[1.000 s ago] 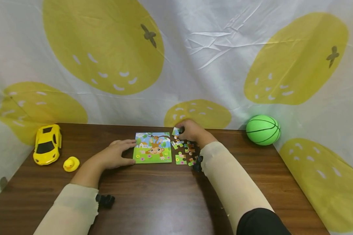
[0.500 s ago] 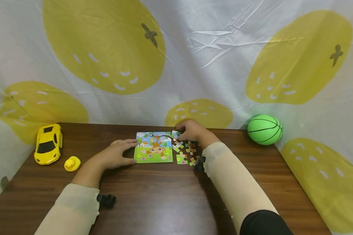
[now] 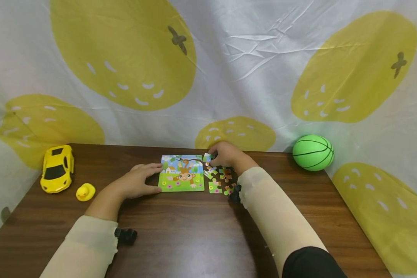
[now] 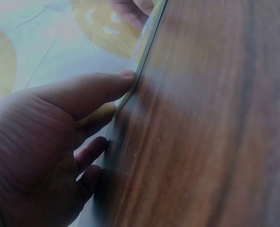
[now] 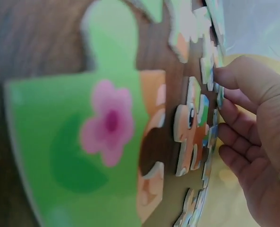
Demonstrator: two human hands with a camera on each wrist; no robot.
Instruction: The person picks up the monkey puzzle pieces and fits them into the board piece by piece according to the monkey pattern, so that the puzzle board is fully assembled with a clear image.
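A picture puzzle board with a monkey, a house and flowers lies flat on the table. My left hand rests at its left side, fingertips on the upper left edge and thumb by the lower left corner. In the left wrist view the thumb of this hand touches the board's thin edge. Just right of the board, my right hand pinches a blue and green puzzle piece at the top of the loose pieces. In the right wrist view, thumb and fingers of the right hand meet at the piece edges.
Below the right hand lie several more loose jigsaw pieces, including one with a pink flower. A yellow toy car and rubber duck stand at the left. A green ball sits back right against the fruit-print cloth.
The piece at my right fingertips has shifted slightly toward the board and the piece below it. My left hand keeps its place at the board; the head view has moved a little.
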